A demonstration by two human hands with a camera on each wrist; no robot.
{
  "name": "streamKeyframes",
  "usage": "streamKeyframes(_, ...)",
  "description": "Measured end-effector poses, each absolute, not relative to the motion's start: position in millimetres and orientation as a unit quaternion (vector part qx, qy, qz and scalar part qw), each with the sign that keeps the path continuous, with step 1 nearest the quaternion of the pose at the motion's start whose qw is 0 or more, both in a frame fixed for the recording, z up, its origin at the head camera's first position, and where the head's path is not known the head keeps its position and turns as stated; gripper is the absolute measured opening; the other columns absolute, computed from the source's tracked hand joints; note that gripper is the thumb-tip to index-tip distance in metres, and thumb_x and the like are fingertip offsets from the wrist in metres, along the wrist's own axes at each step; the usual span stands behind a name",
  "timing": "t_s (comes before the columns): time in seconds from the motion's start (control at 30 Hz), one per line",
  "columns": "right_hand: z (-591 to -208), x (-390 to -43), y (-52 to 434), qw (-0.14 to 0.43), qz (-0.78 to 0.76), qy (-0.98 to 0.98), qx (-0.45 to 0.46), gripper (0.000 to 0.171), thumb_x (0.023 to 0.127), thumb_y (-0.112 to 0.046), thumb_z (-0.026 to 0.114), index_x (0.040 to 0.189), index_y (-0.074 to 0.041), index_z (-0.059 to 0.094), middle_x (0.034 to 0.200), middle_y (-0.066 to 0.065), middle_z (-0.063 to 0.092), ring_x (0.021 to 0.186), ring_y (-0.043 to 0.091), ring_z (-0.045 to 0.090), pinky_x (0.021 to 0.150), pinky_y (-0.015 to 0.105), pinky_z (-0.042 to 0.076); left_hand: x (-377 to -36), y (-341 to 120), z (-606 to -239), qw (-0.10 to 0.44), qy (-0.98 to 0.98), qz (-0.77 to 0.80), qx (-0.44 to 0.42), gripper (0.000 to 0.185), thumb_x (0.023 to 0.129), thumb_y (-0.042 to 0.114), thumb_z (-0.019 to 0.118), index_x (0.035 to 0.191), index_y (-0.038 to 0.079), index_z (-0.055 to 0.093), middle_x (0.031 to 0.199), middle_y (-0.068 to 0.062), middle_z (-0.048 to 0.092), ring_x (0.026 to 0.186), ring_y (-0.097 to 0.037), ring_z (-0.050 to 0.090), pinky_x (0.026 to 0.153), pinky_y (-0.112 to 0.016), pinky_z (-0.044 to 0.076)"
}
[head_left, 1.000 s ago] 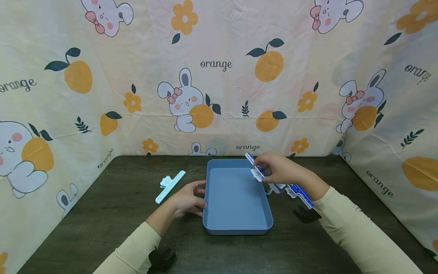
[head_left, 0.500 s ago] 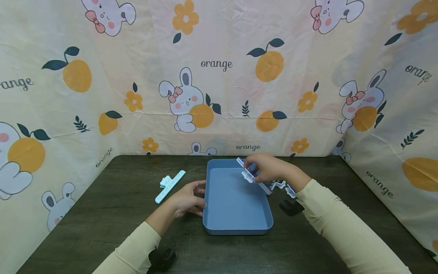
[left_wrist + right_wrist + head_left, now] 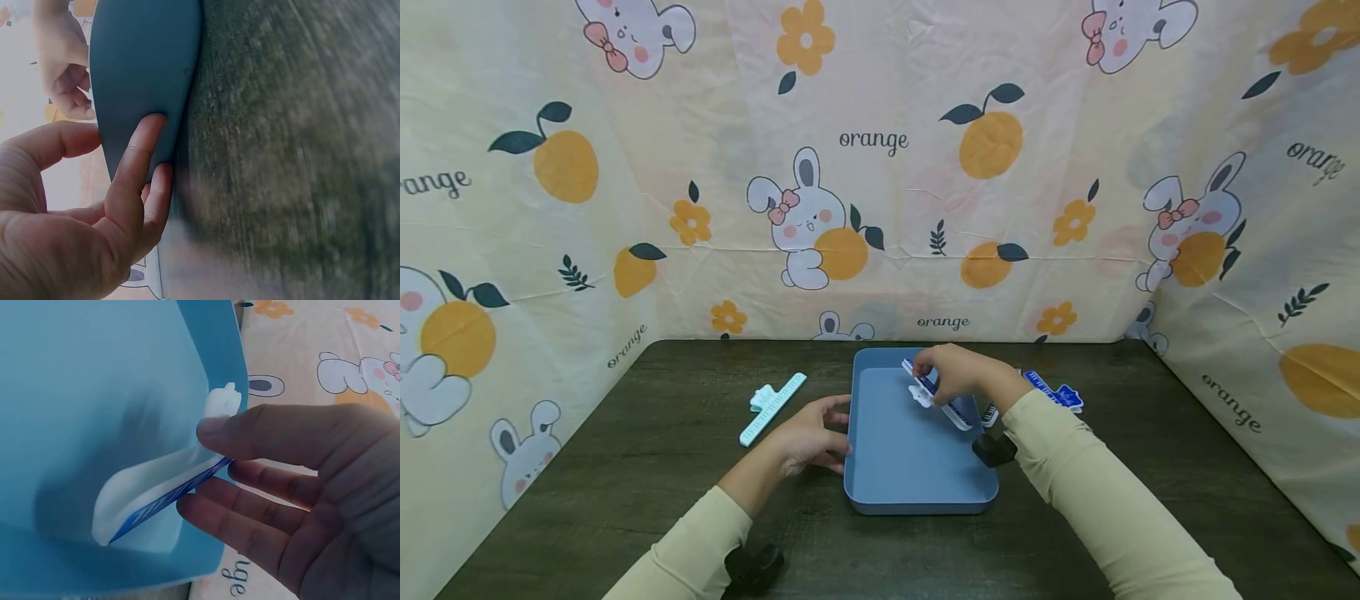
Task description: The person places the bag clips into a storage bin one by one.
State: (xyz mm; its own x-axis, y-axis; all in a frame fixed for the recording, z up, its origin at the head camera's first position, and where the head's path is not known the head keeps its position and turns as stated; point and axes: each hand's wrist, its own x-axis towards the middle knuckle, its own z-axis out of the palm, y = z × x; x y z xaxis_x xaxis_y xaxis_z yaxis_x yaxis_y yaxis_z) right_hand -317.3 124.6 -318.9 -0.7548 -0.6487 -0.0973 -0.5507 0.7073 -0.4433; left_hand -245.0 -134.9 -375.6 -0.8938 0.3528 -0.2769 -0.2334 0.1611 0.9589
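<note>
My right hand [image 3: 958, 372] pinches a blue-and-white bag clip [image 3: 955, 415] over the right half of a blue tray [image 3: 917, 479]. In the right wrist view the thumb lies on the white side of this clip [image 3: 153, 481], near its tab, with fingers under the blue edge. The clip hangs tilted inside the tray walls. At the tray's left side, my left hand [image 3: 808, 437] touches the outer wall. The left wrist view shows its fingertips [image 3: 153, 122] resting against that wall, with another finger at the rim.
A mint-green bag clip [image 3: 772, 408] lies on the dark table left of the tray. Right of the tray lie a blue bag clip [image 3: 1052, 390] and a black-and-white striped piece [image 3: 991, 414], partly hidden by the right arm. A patterned cloth [image 3: 910, 208] stands behind.
The right hand has carried the blue-and-white bag clip leftward and down, from the tray's right rim to inside its outline. The left hand and tray have stayed put.
</note>
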Motion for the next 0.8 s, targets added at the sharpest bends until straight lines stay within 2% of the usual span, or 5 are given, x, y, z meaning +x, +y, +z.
streamKeyframes(0.13,-325,-321,119,0.127,-0.186,0.919,-0.325,0.037,0.073,0.003,0.078,0.106,-0.005,0.064,0.115,0.013,0.063,0.096,0.026,0.061,0.073,0.032,0.055,-245,-135,-375,0.228,0.728,0.646,0.043,0.086,0.075,-0.017,0.060,0.151,0.001,0.026,0.138,-0.029,0.041,0.084,-0.030,0.064,0.059,-0.040,0.059)
streamKeyframes(0.37,-335,-324,114,0.152,-0.173,0.931,-0.283,0.035,0.073,0.002,0.078,0.103,-0.010,0.064,0.116,0.013,0.061,0.084,0.021,0.061,0.065,0.031,0.054,-244,-135,-374,0.227,0.728,0.645,0.038,0.086,0.075,-0.017,0.060,0.151,0.001,0.026,0.137,-0.028,0.042,0.085,-0.029,0.064,0.059,-0.041,0.059)
streamKeyframes(0.63,-340,-327,112,0.145,-0.146,0.939,-0.276,0.033,0.074,0.000,0.079,0.102,-0.011,0.065,0.116,0.013,0.061,0.102,0.028,0.058,0.073,0.035,0.053,-244,-135,-374,0.226,0.730,0.644,0.037,0.086,0.075,-0.017,0.061,0.151,0.001,0.026,0.137,-0.028,0.042,0.085,-0.029,0.063,0.059,-0.040,0.059)
streamKeyframes(0.8,-341,-326,108,0.142,-0.140,0.941,-0.273,0.036,0.073,0.000,0.079,0.104,-0.010,0.064,0.116,0.013,0.061,0.103,0.027,0.058,0.080,0.038,0.053,-244,-135,-374,0.227,0.730,0.644,0.039,0.086,0.074,-0.017,0.060,0.151,0.001,0.026,0.137,-0.028,0.042,0.084,-0.029,0.063,0.058,-0.039,0.059)
